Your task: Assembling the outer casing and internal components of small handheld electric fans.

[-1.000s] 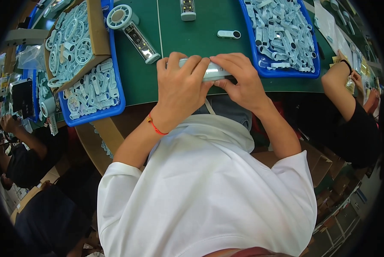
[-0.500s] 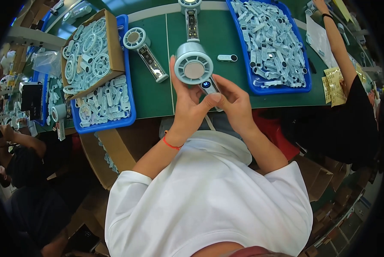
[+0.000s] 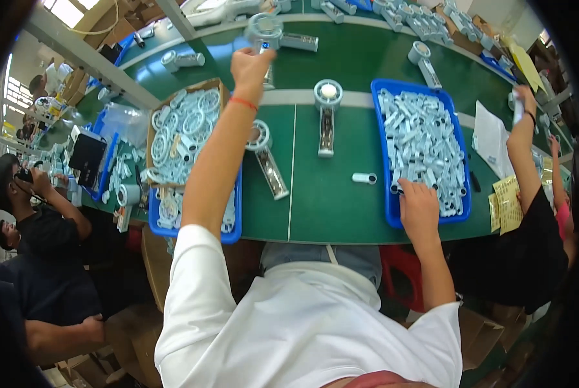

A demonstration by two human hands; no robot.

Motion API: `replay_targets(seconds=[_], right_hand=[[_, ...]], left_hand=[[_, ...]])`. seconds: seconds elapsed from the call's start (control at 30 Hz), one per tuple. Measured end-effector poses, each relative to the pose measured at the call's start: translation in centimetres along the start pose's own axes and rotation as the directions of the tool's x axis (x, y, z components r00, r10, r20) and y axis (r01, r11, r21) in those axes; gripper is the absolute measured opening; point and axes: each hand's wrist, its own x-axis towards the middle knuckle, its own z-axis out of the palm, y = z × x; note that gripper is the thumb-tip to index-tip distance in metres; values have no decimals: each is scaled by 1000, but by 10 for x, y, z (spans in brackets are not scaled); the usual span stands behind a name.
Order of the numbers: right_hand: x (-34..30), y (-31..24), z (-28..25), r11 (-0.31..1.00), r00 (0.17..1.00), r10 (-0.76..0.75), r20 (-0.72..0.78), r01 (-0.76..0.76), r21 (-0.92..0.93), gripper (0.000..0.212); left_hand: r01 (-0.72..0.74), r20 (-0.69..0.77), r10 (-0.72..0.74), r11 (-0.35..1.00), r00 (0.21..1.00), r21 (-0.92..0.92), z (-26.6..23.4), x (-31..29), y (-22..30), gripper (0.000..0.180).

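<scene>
My left hand (image 3: 252, 68) is stretched over the far side of the green table, closed on the handle of a light-blue handheld fan (image 3: 265, 27), whose round head is blurred. Another fan (image 3: 299, 42) lies just right of it. At the near left corner of the right blue tray (image 3: 387, 155), my right hand (image 3: 420, 210) has its fingertips closed at a small light-blue plastic cover (image 3: 396, 186). Many like it fill that tray. Two fans with their handle insides exposed, a middle fan (image 3: 326, 129) and a left fan (image 3: 271, 171), lie between my arms.
A single cover (image 3: 364, 178) lies left of the right tray. At left, a cardboard box (image 3: 223, 94) of ring-shaped parts sits on a blue tray (image 3: 234, 226). More fans, including one far fan (image 3: 425, 64), lie across the table. A co-worker's arm (image 3: 522, 142) reaches in at right; other people sit at left.
My left hand has carried the fan forward and left to the far side of the table. My right hand has let go of it and moved right to the tray of covers. The view has tilted up.
</scene>
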Motion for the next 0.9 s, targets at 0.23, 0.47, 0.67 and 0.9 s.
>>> replay_targets(seconds=[0.23,0.47,0.67,0.9], right_hand=[[2,6,-23,616,940,338,-46,-184,766,23],[14,1,-24,441,936,346,63,-222,870,26],[23,-17,-37,-93,901,309,303,-289,953,28],[23,-20,-20,-295,926,160,341,-285,912,41]], left_hand=[[390,-436,-123,699,891,599,25,97,-67,49],[525,-255,-461,778,850,345,149,81,1,78],[600,-335,-499,700,799,388,216,80,-8,68],[12,-16,-35,678,999,-735,185,70,61,48]])
